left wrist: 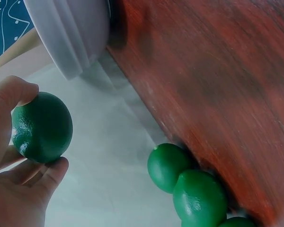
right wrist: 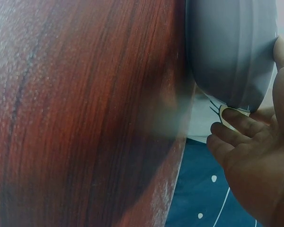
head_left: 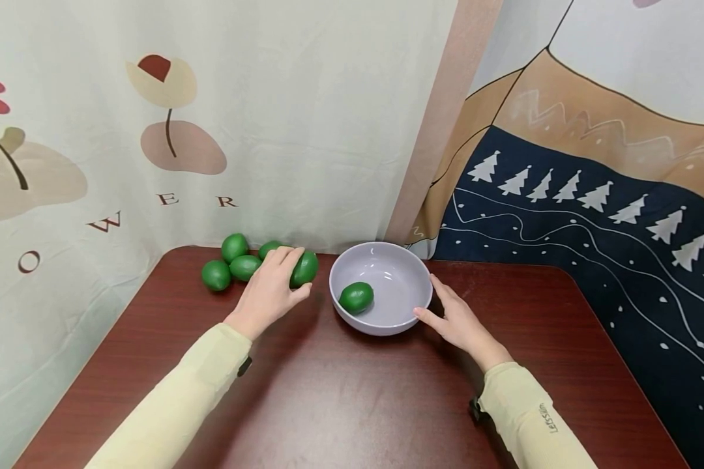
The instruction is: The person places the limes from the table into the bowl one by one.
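Observation:
In the head view my left hand (head_left: 270,286) holds a green lime (head_left: 305,270) between thumb and fingers, left of a pale lilac bowl (head_left: 381,319). The left wrist view shows this lime (left wrist: 42,127) raised, with the thumb above and fingertips below. Another lime (head_left: 356,298) lies inside the bowl at its left. My right hand (head_left: 460,322) holds the bowl's right side, thumb at the rim and fingers against the outer wall (right wrist: 227,47). Several limes, such as this lime (head_left: 216,276), lie grouped at the table's back left, partly hidden behind my left hand.
The dark red wooden table (head_left: 340,404) has its back edge just behind the bowl and limes. A pale printed curtain (head_left: 305,130) hangs behind it. A dark blue cloth (head_left: 563,228) with white trees hangs at the right.

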Motion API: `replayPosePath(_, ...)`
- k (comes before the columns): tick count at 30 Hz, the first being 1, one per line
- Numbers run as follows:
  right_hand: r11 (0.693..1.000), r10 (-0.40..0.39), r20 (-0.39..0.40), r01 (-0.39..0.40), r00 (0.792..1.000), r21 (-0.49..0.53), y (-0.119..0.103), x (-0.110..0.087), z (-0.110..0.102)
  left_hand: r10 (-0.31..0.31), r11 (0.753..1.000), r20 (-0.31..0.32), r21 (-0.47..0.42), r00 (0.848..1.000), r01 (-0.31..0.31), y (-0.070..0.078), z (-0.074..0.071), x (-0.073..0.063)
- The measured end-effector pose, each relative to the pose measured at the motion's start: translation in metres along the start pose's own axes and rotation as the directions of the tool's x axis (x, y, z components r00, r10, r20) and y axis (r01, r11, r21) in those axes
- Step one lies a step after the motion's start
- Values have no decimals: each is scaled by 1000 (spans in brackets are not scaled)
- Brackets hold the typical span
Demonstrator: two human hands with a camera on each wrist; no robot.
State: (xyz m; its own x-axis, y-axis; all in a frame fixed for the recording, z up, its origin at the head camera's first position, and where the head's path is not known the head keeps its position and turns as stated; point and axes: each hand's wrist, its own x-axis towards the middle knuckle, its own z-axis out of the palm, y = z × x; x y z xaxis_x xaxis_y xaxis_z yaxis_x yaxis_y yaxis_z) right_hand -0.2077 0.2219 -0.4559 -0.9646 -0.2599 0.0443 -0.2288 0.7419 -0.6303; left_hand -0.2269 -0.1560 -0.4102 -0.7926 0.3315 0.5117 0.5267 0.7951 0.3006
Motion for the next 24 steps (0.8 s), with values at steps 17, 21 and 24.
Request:
replayPosePath(17, 1000, 13, 8, -13, 1000, -3, 0, 0, 0, 15, 1000, 9, -27, 1000, -14, 12, 3, 6)
replayPosePath(21, 1000, 6, 3, -6, 1000, -5, 0, 0, 0, 19, 999, 12, -27, 1000, -18, 14, 4, 7)
replayPosePath(24, 1000, 6, 3, -6, 1000, -3, 0, 0, 0, 19, 999, 18, -29, 1000, -18, 15, 5, 7)
